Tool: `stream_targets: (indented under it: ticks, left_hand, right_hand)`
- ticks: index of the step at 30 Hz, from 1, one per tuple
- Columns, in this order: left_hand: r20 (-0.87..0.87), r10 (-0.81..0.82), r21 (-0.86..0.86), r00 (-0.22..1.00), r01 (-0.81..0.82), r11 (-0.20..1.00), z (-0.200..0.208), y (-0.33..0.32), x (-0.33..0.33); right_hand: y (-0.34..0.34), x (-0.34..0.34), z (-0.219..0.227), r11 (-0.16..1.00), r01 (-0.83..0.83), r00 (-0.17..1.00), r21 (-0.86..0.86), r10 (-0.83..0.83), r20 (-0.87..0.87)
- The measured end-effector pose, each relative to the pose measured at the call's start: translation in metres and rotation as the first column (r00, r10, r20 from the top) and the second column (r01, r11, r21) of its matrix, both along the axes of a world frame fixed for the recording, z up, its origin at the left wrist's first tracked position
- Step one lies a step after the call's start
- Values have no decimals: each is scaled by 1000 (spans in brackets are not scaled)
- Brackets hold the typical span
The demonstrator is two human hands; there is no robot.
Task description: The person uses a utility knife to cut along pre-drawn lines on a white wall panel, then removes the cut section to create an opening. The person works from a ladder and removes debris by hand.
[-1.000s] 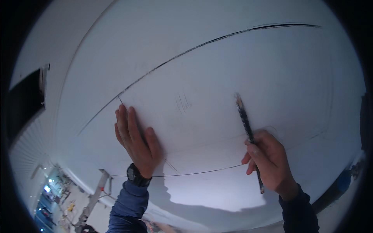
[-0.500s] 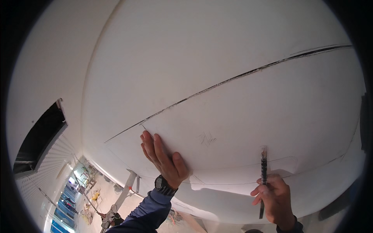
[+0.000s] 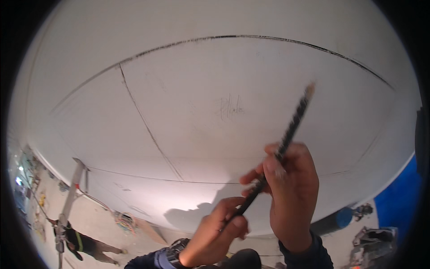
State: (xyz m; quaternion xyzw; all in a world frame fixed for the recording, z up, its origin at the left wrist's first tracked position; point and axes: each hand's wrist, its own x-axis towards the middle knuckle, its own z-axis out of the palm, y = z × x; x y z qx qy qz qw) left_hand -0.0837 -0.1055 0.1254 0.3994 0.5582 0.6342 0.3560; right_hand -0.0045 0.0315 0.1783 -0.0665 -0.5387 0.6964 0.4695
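A slim black stick [image 3: 295,122] with pale flecks and a tan tip slants up to the right in front of a white curved panel [image 3: 277,89]. Whether it is a brush or a pencil I cannot tell. My right hand [image 3: 293,188] is closed around its middle, the thumb lying along it. My left hand [image 3: 212,237] pinches the lower end. The tan tip is blurred and seems apart from the panel. On the panel run a long dark curved line [image 3: 179,43], a slanted dark line [image 3: 143,116] and a faint scribble [image 3: 229,107].
A metal pole frame [image 3: 74,193] stands at the left under the panel's edge. Below it another person [image 3: 89,244] is on the floor level. Coiled cables [image 3: 125,222] lie beyond my left arm. A blue sheet [image 3: 401,193] and a grey cluttered object [image 3: 374,246] are at the right.
My left hand has come off the panel and taken hold of the stick's lower end. The stick has tilted and moved up and left with my right hand. The view has shifted right.
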Motion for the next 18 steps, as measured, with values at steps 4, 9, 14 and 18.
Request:
stream_targets:
  ticks: [4,9,14,18]
  left_hand:
    - [-55,129,-37,990,-131,991,28,-20,-1]
    - [-98,140,-84,985,-148,985,60,-49,-10]
    - [-45,94,-150,995,-99,984,95,-69,-19]
    - [-123,104,-173,987,-125,977,122,-75,-24]
  right_hand:
    - [2,-14,42,990,84,995,109,-89,46]
    - [1,-32,66,984,130,986,124,-142,91]
    - [-8,-38,71,983,137,991,125,-137,-11]
    - [-13,-44,77,982,154,987,109,-148,-63]
